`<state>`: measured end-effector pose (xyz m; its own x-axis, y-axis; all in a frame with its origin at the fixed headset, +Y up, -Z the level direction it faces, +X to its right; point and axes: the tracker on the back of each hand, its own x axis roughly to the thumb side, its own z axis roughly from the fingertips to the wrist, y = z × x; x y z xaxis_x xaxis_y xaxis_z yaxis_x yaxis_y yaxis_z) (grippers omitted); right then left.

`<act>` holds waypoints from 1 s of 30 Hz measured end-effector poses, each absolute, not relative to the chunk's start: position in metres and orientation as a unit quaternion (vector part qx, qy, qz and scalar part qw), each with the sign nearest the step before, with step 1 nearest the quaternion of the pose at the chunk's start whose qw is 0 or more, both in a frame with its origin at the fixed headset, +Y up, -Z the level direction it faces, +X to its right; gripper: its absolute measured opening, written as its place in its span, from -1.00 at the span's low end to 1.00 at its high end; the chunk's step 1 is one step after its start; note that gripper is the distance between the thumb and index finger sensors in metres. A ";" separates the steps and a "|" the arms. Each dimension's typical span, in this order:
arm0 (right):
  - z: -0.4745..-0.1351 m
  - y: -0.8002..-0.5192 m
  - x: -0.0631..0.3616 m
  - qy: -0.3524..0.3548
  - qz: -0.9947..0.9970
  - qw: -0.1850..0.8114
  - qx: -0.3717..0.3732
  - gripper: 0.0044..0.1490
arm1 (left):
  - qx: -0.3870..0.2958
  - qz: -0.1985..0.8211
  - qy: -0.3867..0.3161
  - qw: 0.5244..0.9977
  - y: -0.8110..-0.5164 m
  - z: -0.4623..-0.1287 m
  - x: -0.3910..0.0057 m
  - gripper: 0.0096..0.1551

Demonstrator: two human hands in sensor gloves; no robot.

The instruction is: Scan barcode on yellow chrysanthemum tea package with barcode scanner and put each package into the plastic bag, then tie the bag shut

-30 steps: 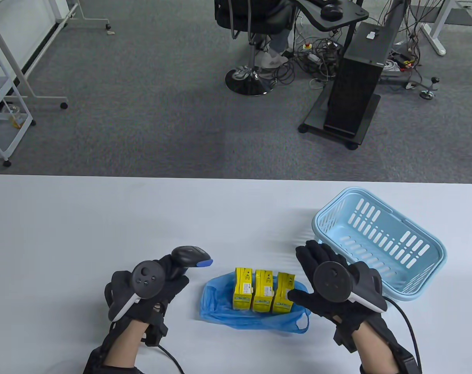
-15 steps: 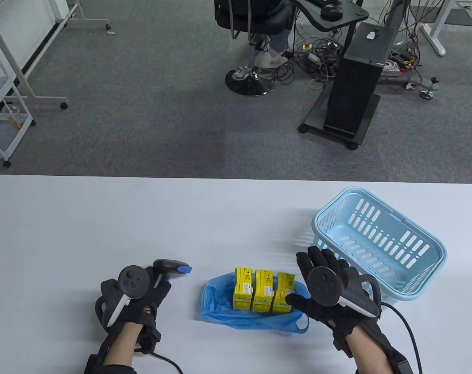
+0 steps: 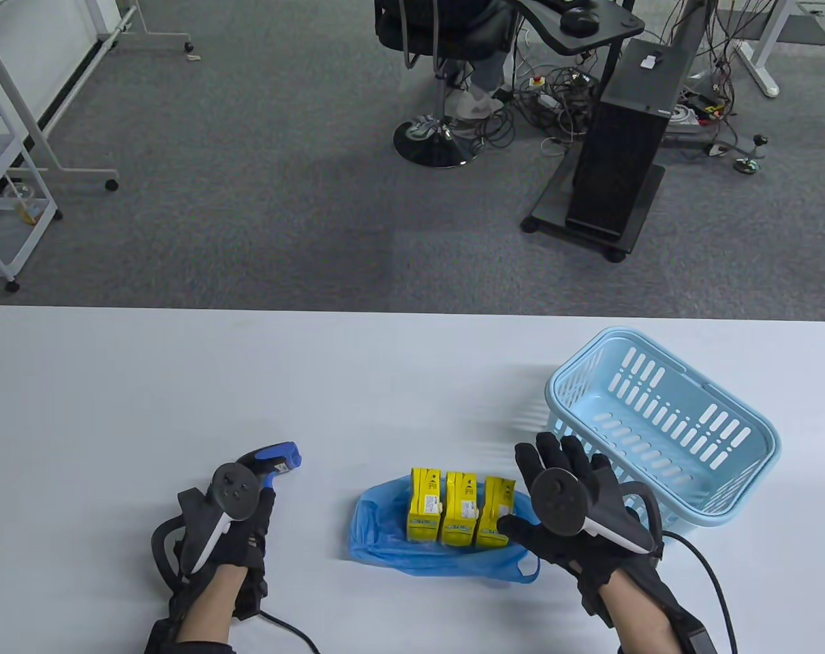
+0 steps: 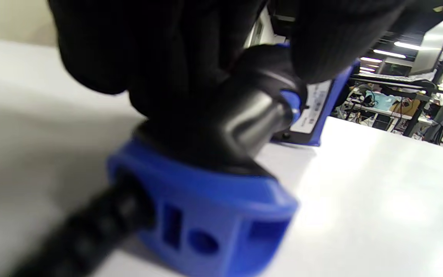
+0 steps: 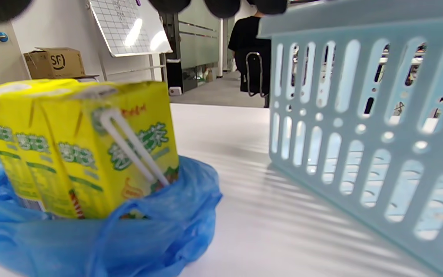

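Three yellow chrysanthemum tea packages stand upright side by side in the open blue plastic bag at the table's front middle. My left hand grips the black and blue barcode scanner left of the bag; the scanner's blue base and head sit on or just above the table. My right hand hovers just right of the packages, fingers straight and spread, thumb by the rightmost package, holding nothing.
An empty light blue plastic basket stands at the right, just behind my right hand. The scanner's black cable trails toward the table's front edge. Beyond the white table lie carpet, a chair and a computer stand.
My left hand has lowered the scanner and drawn it left and toward the front, tipping it onto the table. My right hand has barely shifted beside the packages.
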<state>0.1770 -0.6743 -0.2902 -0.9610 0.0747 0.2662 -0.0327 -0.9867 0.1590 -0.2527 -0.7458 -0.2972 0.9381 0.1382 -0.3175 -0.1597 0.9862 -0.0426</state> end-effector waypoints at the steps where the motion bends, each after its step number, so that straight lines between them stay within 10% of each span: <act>1: -0.290 -0.675 0.177 0.079 0.987 0.027 0.137 0.33 | -0.025 0.055 0.155 0.986 -0.741 -0.297 -0.249 -0.12; 17: -0.287 -0.677 0.180 0.077 0.989 0.005 0.125 0.34 | 0.070 -0.040 -0.084 0.993 -0.646 -0.277 -0.158 0.12; 30: -0.274 -0.706 0.185 0.102 0.987 -0.006 0.124 0.34 | -0.036 -0.058 -0.151 0.986 -0.695 -0.287 -0.142 0.28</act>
